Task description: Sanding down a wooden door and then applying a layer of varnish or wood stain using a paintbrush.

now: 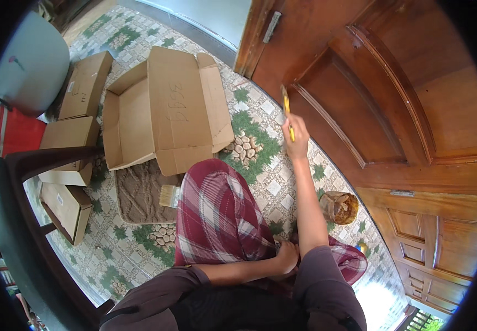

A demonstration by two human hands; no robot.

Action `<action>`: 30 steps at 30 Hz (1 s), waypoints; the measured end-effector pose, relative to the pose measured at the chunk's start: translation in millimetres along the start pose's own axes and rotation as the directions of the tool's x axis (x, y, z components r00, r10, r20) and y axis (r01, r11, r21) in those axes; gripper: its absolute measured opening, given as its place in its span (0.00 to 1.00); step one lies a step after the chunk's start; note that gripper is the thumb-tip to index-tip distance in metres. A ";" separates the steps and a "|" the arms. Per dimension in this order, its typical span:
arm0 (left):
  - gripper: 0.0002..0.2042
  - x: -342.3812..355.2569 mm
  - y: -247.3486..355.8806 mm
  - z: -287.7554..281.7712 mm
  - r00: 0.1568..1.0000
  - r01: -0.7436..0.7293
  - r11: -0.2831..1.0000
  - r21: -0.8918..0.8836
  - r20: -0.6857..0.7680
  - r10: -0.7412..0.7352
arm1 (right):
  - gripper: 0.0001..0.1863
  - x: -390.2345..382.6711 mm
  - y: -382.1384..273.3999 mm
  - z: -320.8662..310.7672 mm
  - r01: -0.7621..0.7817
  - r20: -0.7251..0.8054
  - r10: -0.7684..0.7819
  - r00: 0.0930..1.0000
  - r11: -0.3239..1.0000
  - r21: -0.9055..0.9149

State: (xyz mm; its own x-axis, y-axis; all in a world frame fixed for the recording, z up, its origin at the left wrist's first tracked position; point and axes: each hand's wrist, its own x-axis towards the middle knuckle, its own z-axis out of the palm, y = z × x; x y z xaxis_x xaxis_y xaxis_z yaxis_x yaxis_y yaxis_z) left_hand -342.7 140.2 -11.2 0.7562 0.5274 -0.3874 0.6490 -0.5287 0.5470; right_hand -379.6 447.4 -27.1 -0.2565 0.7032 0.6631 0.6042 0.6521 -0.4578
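Observation:
My right hand [296, 134] reaches out to the wooden door [354, 105] and is closed round a slim paintbrush [286, 105] with a yellow handle. The brush's narrow tip meets or nearly meets the lower edge of the door's panel; contact is hard to tell. Across my lap lies my left forearm, and my left hand [288, 258] is closed near the plaid cloth [222, 215] over my knees. What it holds, if anything, is hidden. A wide paintbrush [169, 196] with pale bristles shows beside my knee, its handle out of sight. Right of my right forearm stands a brown-stained container [339, 208].
An opened cardboard box [178, 105] and several smaller cartons [85, 85] lie on the patterned floor [274, 185]. Under the big box is a brown mat [144, 196]. A dark chair [34, 231], a red bag [20, 132] and a pale rounded container [28, 63] stand left.

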 end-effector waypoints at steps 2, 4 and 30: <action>0.28 9.0 -5.2 14.9 1.000 -0.007 1.000 0.017 -0.009 0.007 | 0.14 -1.3 -8.4 4.1 0.033 -0.037 -0.035 0.999 0.999 -0.032; 0.28 3.9 -1.6 20.7 0.994 0.060 0.997 0.043 -0.099 -0.055 | 0.14 10.3 -24.3 -0.9 0.043 -0.056 -0.048 0.997 0.996 -0.076; 0.45 4.2 1.1 15.2 0.991 0.097 0.994 0.041 -0.100 -0.093 | 0.22 34.4 -13.9 -33.4 0.308 0.180 -0.275 0.945 0.932 -0.192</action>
State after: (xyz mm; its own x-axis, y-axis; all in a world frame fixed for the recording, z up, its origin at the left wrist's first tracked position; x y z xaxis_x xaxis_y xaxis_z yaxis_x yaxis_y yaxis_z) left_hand -337.5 131.7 -23.6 0.6804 0.6382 -0.3602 0.7225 -0.5019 0.4756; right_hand -371.7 453.1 21.8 -0.5441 0.5362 0.6453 0.6294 0.7695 -0.1087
